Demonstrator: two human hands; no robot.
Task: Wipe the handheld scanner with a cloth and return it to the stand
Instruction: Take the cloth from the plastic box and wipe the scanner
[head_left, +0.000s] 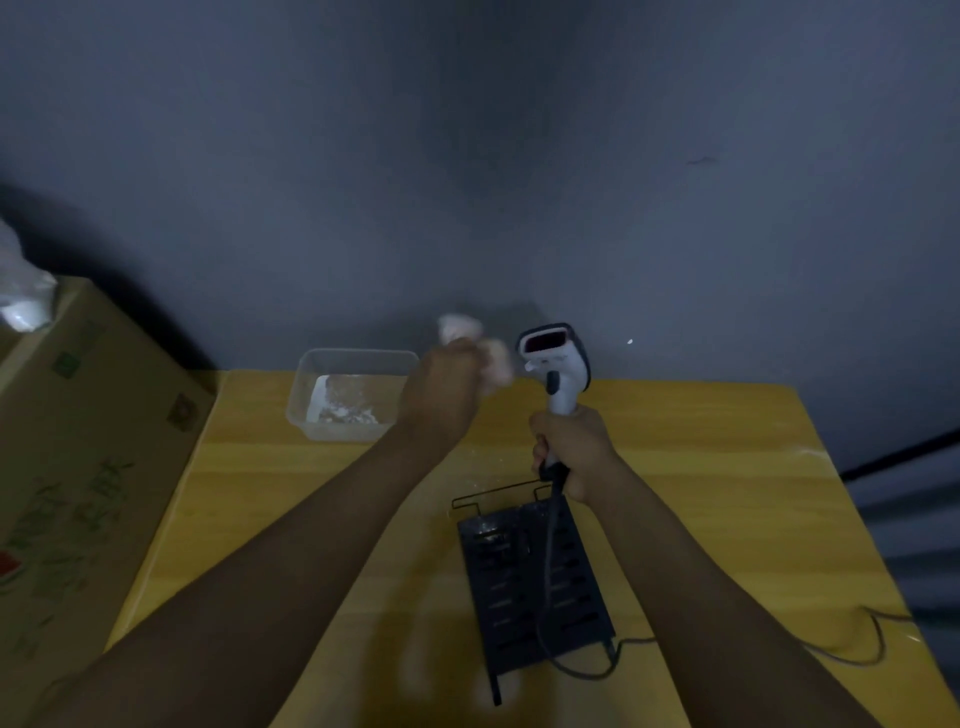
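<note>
My right hand (571, 449) grips the handle of a white and dark handheld scanner (556, 366), held upright above the yellow table with its red window facing me. My left hand (441, 395) is closed on a crumpled pale cloth (475, 343), raised just left of the scanner's head; the cloth looks blurred and I cannot tell if it touches the scanner. Below the right hand lies a black slotted metal stand (535, 587), flat on the table. The scanner's grey cable (550, 613) runs down over the stand.
A clear plastic tub (311, 410) with something white inside sits at the table's far left. A large cardboard box (88, 467) stands beside the yellow table (727, 493) on the left. The cable (852, 654) trails off over the right edge. A grey wall is behind.
</note>
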